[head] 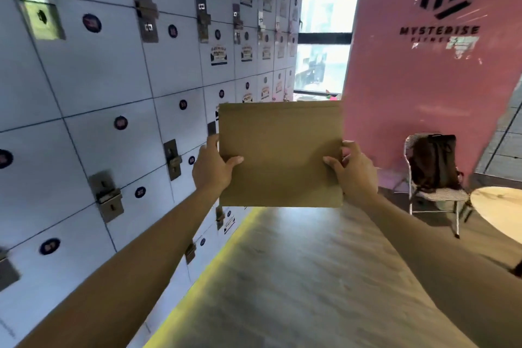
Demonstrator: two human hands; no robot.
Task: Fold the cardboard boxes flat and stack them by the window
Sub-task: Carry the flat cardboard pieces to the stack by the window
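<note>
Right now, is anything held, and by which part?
A flattened cardboard box, gripped by the left hand at its left edge and the right hand at its right edge.

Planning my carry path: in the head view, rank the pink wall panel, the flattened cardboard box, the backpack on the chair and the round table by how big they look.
1. pink wall panel
2. flattened cardboard box, though it is nearest the camera
3. backpack and round table: unsure, since the frame edge cuts the table off.

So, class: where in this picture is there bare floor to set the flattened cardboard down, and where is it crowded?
Bare floor runs ahead between the lockers and the pink wall, toward the window. Crowded at right: folding chair with backpack, beside the round table.
</note>
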